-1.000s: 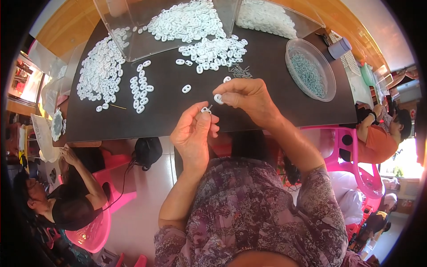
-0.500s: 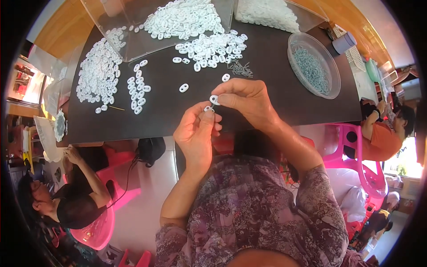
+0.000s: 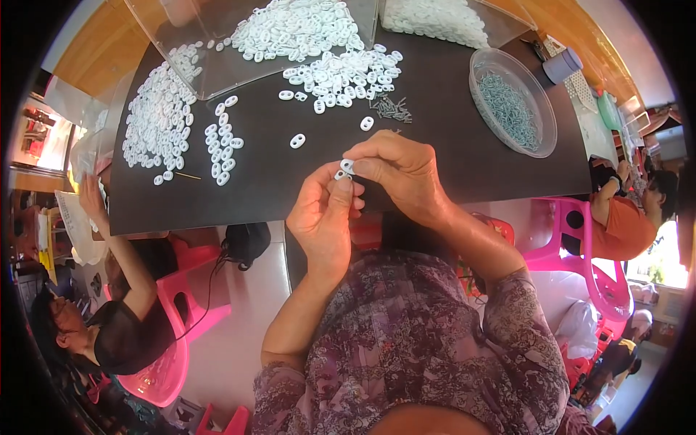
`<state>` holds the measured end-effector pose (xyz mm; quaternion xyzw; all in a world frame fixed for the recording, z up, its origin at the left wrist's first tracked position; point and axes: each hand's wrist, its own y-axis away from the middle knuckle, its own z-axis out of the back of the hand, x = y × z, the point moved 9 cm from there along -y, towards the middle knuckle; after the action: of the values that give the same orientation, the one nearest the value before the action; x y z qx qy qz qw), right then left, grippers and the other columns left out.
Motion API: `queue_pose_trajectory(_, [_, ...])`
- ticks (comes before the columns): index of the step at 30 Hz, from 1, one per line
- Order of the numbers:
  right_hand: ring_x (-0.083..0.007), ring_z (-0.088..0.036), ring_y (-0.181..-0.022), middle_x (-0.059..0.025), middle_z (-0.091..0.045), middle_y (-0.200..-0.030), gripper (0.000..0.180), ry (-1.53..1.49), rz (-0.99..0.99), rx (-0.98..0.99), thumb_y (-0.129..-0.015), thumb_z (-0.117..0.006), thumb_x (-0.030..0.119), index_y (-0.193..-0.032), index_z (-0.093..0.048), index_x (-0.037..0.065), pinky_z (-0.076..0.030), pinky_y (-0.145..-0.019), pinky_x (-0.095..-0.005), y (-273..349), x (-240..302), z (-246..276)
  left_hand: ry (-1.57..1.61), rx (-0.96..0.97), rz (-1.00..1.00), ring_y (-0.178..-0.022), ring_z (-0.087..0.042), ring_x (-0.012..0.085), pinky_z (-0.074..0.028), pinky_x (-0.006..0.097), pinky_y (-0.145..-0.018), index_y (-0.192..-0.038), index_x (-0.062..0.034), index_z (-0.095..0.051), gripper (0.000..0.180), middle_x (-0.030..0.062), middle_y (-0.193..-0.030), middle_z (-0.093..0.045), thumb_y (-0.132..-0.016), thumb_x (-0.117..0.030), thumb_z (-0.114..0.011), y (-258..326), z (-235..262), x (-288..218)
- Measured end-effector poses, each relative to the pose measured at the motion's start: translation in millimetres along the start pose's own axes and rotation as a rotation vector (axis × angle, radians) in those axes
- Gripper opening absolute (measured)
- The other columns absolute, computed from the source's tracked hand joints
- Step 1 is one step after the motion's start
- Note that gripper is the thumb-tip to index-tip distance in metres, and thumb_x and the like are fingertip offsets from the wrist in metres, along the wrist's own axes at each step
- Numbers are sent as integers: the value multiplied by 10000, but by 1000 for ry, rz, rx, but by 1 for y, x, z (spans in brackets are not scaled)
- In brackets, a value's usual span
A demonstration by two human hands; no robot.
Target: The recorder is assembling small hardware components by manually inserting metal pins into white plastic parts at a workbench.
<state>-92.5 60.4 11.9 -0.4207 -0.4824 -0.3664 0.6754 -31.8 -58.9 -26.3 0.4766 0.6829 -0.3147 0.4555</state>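
Close together over the near edge of the desk point(image 3: 254, 199), the left hand point(image 3: 324, 217) pinches one white two-holed oval piece point(image 3: 341, 175) and the right hand point(image 3: 400, 168) another oval piece point(image 3: 347, 166), thumbs against fingers, apparently to leave the holes exposed. Beyond, a pile of white pieces point(image 3: 344, 76) and loose grey pins point(image 3: 391, 109) lie seemingly for easy reach. Rightward, a clear round dish point(image 3: 550, 130) probably stops blue-grey pins point(image 3: 511, 109) scattering.

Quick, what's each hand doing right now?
Left hand: closed, pinching a small white piece.
Right hand: closed, pinching another white piece, held against the first.
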Motion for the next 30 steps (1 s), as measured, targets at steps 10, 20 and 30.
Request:
queue_pose_trajectory(10, [-200,-541,-729,-72,-585,-723,85,96,121,-5,-835,-596,19,-905,-644,9,-453,-671,-332,3,12,-2,60,36,-34,-616,-581,118,-492,238,-541,-1174,62,-548,287,91,-779,-634,-918,-65,-577,-1,-6,-2])
queue_pose_trajectory(20, [-248,-532,-765,-82,-600,-851,295,386,400,-39,-706,-690,38,-999,-655,21,-458,-668,-347,10,38,-9,215,-70,40,-713,-602,115,-501,229,-633,-1107,75,-585,233,80,-893,-644,-905,-42,-586,-7,-1,2])
queue_pose_trajectory(30, [-238,-506,-758,-67,-575,-849,352,590,567,-164,-622,-751,52,-963,-668,16,-454,-629,-326,18,48,-7,281,-106,146,-750,-619,122,-506,237,-652,-1058,54,-606,180,84,-914,-653,-898,-25,-582,-5,-4,10])
